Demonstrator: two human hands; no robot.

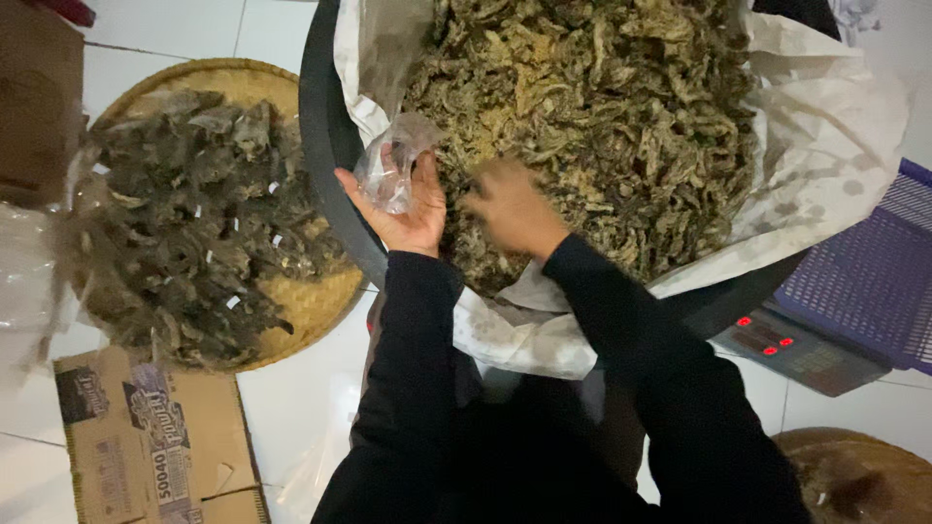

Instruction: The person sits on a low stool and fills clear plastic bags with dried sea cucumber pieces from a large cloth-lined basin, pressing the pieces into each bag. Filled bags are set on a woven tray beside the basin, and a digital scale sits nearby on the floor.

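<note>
My left hand [406, 206] holds a small clear plastic bag [390, 165] at the near rim of a big black basin [325, 146]. The basin is lined with white paper [825, 126] and heaped with dried brownish-green shreds [592, 107]. My right hand [513, 206] is blurred, fingers down in the shreds just right of the bag; whether it grips any is unclear. Both arms wear black sleeves.
A round woven tray [311, 311] piled with packets of dark dried pieces [194, 213] lies to the left. A cardboard box [155, 442] sits at lower left. A scale with red digits [791, 344] and a purple platform [874, 281] stands right. Another woven tray [854, 475] shows at lower right.
</note>
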